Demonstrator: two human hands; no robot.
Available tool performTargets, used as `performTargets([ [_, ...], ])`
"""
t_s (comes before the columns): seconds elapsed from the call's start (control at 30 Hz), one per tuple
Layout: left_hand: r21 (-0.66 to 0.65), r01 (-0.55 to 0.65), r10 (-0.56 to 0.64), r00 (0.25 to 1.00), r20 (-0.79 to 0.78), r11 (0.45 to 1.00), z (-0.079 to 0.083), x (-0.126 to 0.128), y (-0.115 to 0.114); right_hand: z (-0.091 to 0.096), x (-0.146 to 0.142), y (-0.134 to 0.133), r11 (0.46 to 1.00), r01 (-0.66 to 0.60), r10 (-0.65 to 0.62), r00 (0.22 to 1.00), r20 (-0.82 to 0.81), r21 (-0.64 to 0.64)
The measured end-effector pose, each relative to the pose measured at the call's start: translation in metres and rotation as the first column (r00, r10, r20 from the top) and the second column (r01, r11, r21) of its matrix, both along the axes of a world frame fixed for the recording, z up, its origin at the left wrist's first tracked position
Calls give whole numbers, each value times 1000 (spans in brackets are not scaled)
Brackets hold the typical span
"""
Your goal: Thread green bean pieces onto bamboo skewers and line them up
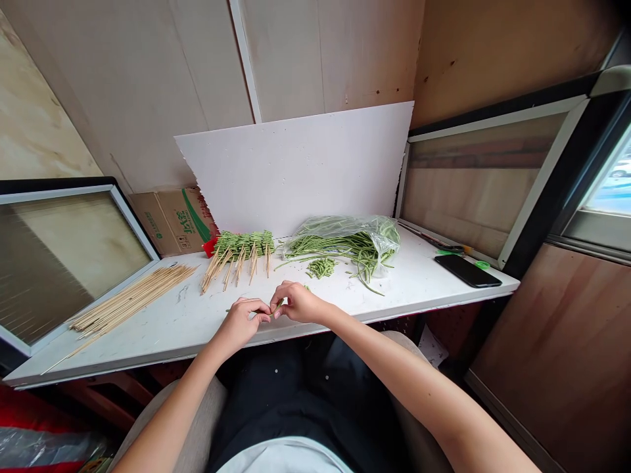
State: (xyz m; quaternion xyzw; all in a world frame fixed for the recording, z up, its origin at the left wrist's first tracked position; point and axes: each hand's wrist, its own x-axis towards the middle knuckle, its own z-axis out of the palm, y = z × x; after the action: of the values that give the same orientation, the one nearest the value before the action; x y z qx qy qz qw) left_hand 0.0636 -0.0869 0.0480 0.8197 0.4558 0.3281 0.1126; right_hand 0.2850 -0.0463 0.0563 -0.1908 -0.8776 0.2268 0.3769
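My left hand (243, 322) and my right hand (298, 303) meet just above the table's front part, fingertips pinched close together. Between them is a long green bean (279, 304), mostly covered by the fingers; both hands grip it. Beyond my right hand lies a small pile of short bean pieces (321, 267). Behind that, a clear plastic bag (384, 240) lies over a heap of long green beans (335, 246). Left of the heap, skewered bean bundles (241, 244) are stacked with their bare stick ends toward me. Many loose wooden skewers (133, 295) lie at the left.
On the right of the white table (187, 328) are a black phone (467, 270), a green ring of tape (482, 265) and a dark-handled tool (451, 248). A cardboard box (172, 220) and a white board (305, 171) stand behind. Framed panels flank both sides.
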Motion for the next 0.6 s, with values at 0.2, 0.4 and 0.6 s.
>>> performTargets([
  [0.2,-39,49,-49,999,12,998,4,6,-6,2,4,1,974,-98,102,995,7,-203],
  [0.4,-37,64,-65,998,-16,997,7,7,-7,-4,12,16,950,-112,115,993,-7,-291],
  [0.6,-58,-32,28,997,-68,998,3,-16,6,-2,67,51,926,258,-317,928,-198,-276],
])
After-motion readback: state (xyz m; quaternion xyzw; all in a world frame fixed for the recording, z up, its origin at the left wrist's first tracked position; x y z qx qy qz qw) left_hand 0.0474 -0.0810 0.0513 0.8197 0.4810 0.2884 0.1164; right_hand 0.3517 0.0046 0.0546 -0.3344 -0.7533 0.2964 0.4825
